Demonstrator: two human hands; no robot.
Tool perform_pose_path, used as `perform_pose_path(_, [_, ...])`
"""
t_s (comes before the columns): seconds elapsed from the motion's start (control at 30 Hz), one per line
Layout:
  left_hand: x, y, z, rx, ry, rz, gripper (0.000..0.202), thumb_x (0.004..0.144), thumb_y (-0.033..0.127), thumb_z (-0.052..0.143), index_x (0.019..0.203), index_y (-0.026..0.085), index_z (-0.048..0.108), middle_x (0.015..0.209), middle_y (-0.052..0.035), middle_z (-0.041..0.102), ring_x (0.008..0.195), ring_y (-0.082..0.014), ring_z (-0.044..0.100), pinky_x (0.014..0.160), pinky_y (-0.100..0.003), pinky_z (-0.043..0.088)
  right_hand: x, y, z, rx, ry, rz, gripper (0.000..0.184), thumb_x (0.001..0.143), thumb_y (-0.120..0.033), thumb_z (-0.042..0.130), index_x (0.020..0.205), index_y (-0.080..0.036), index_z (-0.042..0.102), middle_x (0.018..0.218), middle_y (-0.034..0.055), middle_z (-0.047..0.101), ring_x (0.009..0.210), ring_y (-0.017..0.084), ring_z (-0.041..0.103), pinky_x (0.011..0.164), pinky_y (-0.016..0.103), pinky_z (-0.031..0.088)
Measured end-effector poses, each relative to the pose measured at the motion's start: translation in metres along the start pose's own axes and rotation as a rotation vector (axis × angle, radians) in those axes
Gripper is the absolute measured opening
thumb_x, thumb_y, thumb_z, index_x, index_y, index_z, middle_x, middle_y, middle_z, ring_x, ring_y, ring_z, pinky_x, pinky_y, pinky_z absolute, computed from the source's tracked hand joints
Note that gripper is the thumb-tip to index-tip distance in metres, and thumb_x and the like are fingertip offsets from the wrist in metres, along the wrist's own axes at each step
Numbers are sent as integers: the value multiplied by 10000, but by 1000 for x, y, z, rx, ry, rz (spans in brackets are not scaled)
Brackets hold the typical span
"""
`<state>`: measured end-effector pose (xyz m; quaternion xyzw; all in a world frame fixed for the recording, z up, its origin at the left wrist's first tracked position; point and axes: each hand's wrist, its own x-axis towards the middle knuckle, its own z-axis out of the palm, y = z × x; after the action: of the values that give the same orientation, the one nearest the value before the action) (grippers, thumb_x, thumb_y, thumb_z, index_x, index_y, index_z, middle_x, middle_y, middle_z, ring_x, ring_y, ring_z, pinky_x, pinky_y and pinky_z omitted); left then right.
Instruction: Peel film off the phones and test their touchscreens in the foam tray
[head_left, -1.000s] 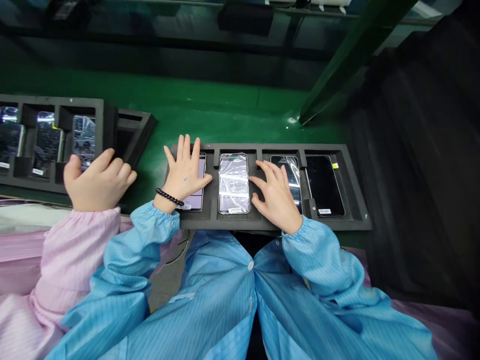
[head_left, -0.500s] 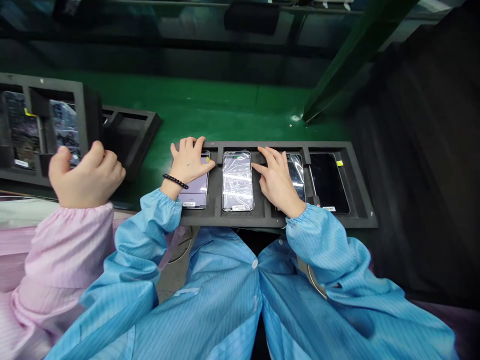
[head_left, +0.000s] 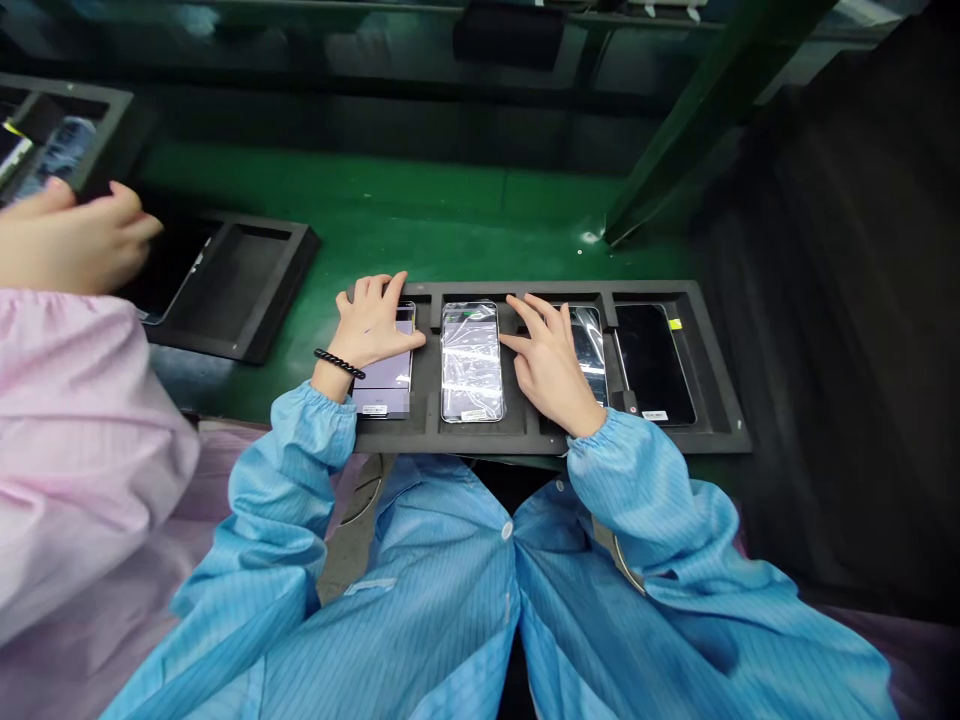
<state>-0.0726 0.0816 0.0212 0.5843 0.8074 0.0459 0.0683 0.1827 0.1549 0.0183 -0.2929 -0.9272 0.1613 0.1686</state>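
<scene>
A black foam tray (head_left: 720, 420) lies in front of me on the green belt, with several phones in its slots. My left hand (head_left: 371, 330) rests on the leftmost phone (head_left: 386, 385), whose screen is lit; the fingers curl over its top edge. My right hand (head_left: 551, 365) lies flat with spread fingers over the third phone (head_left: 592, 340), its fingertips near the film-wrapped second phone (head_left: 470, 360). A dark phone (head_left: 652, 360) with a yellow tab fills the rightmost slot. Both my sleeves are blue.
To the left lies an empty black foam tray (head_left: 247, 275) on the green belt (head_left: 420, 220). A co-worker's hand (head_left: 67, 240) in a pink sleeve holds another tray with phones (head_left: 45, 130) lifted at the far left. A dark curtain stands at the right.
The co-worker's hand has lifted the left tray with phones up and away to the left. My left fingers have curled over the leftmost phone's top edge. My right hand has barely moved.
</scene>
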Motion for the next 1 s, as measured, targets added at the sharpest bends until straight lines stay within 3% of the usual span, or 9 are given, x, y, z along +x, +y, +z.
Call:
perform_pose_path(0.23, [5,-3,-3,-23,-33,26,887,745,456,566,1536,143,314,1484,-214,414,1375,-452,341,1071,-686,321,2,2,3,69,10,-6,490,752,6,380,1033,-144,752,1539,130,453,1472,334,311,1218,689,185])
perform_pose_path(0.43, [-2,-7,-1,-46,-46,64,957,724,457,592,1564,158,244,1543,-200,351,1436,-423,285,1153,-732,136,-7,-1,0,69,28,23,484,776,5,387,1011,-176,769,1508,104,496,1447,318,354,1223,691,169])
perform_pose_path(0.6, [3,-7,-2,-49,-91,66,1018,687,420,647,1571,147,223,1564,-221,321,1443,-444,267,1124,-744,186,-9,3,3,119,13,-5,509,742,20,384,1009,-175,770,1499,94,503,1431,290,376,1227,628,240])
perform_pose_path(0.67, [2,-9,-6,-97,-89,71,1024,691,436,661,1573,170,216,1591,-213,278,1468,-444,232,1133,-754,147,-7,3,2,94,35,4,469,756,-1,412,1003,-179,770,1482,92,520,1420,296,392,1223,622,256])
perform_pose_path(0.77, [-18,-12,-16,-251,37,62,940,795,553,589,1581,227,188,1644,-163,177,1526,-393,141,1192,-694,97,-5,0,-5,66,132,40,378,820,-56,454,991,-185,766,1435,101,562,1386,305,432,1209,605,298])
perform_pose_path(0.87, [-59,-11,-21,-319,282,-1,717,944,552,383,1576,259,213,1659,-105,163,1553,-324,86,1242,-603,53,-7,-6,-13,77,252,56,335,906,-132,463,1095,-198,731,1391,114,594,1348,305,465,1166,584,365])
perform_pose_path(0.93, [-87,-7,-18,-294,384,-52,601,984,500,313,1541,276,314,1643,-85,213,1555,-303,90,1251,-584,15,-12,-12,-14,79,270,30,322,946,-179,463,1169,-199,694,1384,121,597,1344,301,466,1163,581,366])
perform_pose_path(1.0, [-107,-5,-9,-254,381,-70,533,997,482,303,1471,284,443,1634,-84,238,1553,-318,98,1239,-616,-24,-16,-17,-11,63,215,-43,297,972,-210,457,1153,-193,690,1386,121,598,1345,289,469,1191,579,327])
